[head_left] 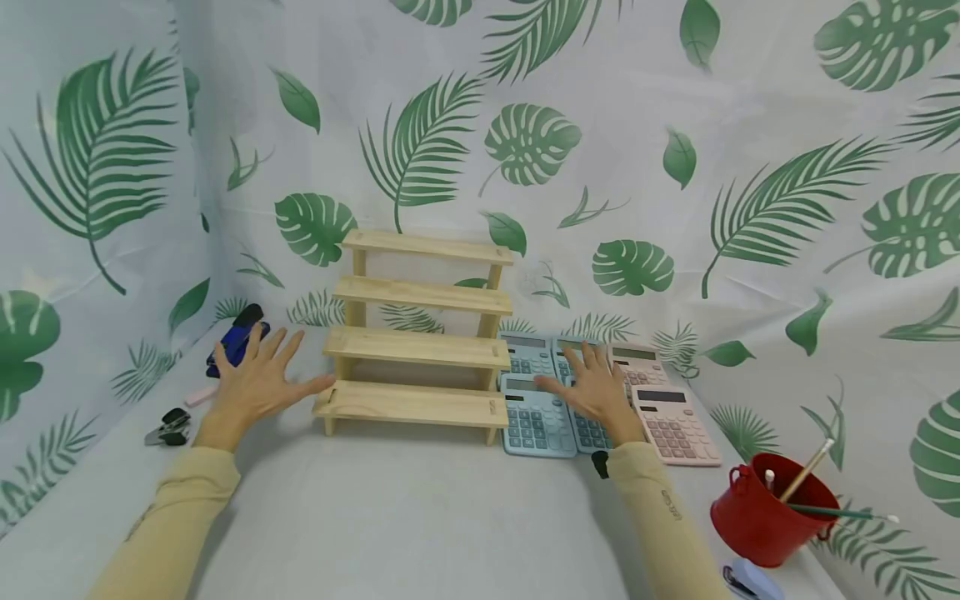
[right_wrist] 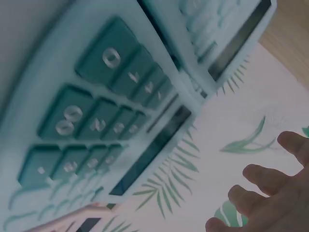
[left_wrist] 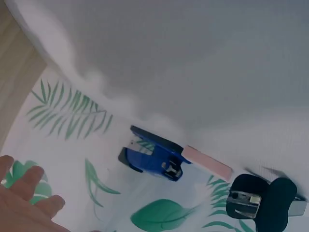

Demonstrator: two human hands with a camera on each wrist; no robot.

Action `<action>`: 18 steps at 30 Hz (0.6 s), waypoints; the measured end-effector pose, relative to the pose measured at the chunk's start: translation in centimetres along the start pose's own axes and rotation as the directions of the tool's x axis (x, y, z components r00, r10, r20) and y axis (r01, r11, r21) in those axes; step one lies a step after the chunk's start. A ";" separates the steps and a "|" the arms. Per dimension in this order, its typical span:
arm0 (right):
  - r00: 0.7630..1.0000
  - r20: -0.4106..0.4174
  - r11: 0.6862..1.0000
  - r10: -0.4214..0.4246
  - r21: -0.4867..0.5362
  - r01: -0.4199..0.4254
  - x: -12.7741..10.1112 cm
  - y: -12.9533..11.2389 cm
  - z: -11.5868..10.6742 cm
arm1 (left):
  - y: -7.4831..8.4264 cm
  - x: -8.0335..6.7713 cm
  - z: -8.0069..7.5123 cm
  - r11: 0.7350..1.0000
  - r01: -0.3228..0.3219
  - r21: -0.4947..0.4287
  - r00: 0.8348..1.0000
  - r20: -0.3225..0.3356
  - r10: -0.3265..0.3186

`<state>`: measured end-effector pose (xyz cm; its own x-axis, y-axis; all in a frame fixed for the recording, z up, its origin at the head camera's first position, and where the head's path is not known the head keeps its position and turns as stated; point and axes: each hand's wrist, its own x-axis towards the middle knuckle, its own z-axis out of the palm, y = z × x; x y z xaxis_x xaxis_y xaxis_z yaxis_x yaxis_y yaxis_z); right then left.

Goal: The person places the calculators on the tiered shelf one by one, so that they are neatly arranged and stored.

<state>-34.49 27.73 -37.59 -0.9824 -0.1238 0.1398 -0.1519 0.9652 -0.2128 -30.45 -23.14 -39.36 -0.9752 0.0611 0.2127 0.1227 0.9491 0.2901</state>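
My left hand [head_left: 255,385] is spread with straight fingers at the left of the table, holding nothing. Close by it are a blue and black stapler-like tool [left_wrist: 157,157], a slim pink bar [left_wrist: 208,163] and a small black tool with metal parts [left_wrist: 263,200]. A four-step wooden shelf [head_left: 412,402] stands between my two hands. My right hand [head_left: 596,392] also has its fingers spread, over the light blue calculators [head_left: 536,417], and grips nothing. In the right wrist view its fingertips [right_wrist: 241,198] show beside the calculators' display ends.
Pink calculators [head_left: 675,425] lie to the right of the blue ones. A red bucket [head_left: 765,517] with pencils stands at the right front, a pale blue stapler-like object [head_left: 753,579] below it. Leaf-patterned sheeting [head_left: 450,125] rises behind and at the sides.
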 end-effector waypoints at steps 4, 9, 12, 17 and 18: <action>0.998 0.070 1.000 -0.002 -0.026 0.004 -0.4 -0.6 1.0 | 0.7 -0.2 0.5 1.000 -0.029 0.001 0.999 0.041 0.029; 0.989 0.146 0.997 -0.004 -0.071 0.015 -1.1 -1.7 2.5 | 1.6 -0.7 1.5 0.997 -0.073 -0.021 0.991 0.109 0.075; 0.985 0.174 0.994 0.019 -0.111 0.001 -1.6 -2.6 3.2 | 2.2 -0.8 1.9 0.995 -0.100 -0.025 0.985 0.138 0.102; 0.972 0.227 0.989 0.064 -0.147 -0.031 -2.6 -4.1 3.8 | 2.7 -1.1 2.1 0.992 -0.129 -0.013 0.980 0.150 0.130; 0.969 0.235 0.988 0.073 -0.153 -0.038 -2.8 -4.4 3.9 | 2.8 -1.2 2.1 0.991 -0.132 -0.011 0.980 0.149 0.132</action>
<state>-31.48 22.94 -40.78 -0.9889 -0.1032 -0.1070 -0.0964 0.9930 -0.0677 -29.36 -19.95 -40.72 -0.9668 0.2313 0.1081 0.2525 0.9294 0.2693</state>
